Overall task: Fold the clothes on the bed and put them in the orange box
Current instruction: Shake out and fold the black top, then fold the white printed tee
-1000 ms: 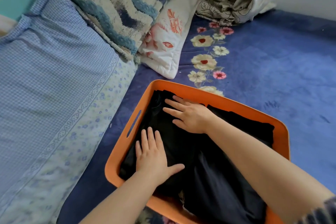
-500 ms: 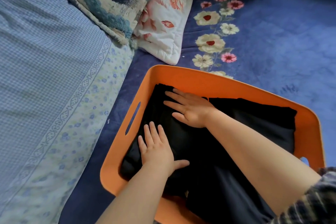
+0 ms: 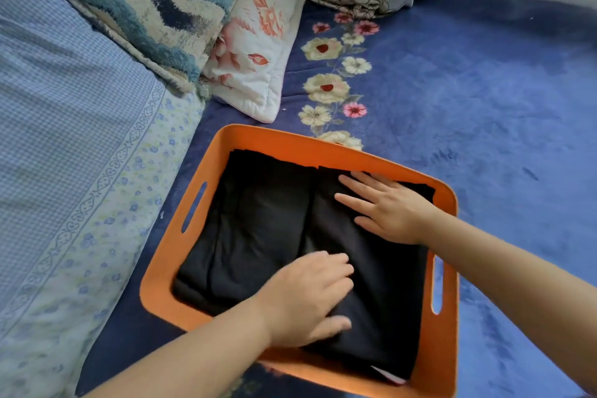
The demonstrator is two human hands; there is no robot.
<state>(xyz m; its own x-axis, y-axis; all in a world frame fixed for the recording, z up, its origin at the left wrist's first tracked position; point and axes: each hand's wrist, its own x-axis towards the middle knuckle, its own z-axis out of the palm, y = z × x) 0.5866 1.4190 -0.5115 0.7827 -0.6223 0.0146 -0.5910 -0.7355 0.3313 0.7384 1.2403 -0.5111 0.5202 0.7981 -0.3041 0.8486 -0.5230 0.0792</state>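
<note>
A bed under a deep blue floral blanket (image 3: 468, 100) carries the orange box (image 3: 329, 147). Nearest, the left hand (image 3: 310, 297) presses the near part of the folded black clothes (image 3: 258, 220) inside it, fingers bent; whether its grip pinches cloth cannot be told. Farther in, the right hand (image 3: 387, 207) lies flat, fingers spread, grip apart. The step looks like settling the packed pile; next both hands should lift clear. Pillows (image 3: 252, 52) lie beyond

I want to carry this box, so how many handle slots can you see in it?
2. One slot is in the left wall of the orange box; the other slot is in the right wall. The near wall is partly hidden by the left hand.
</note>
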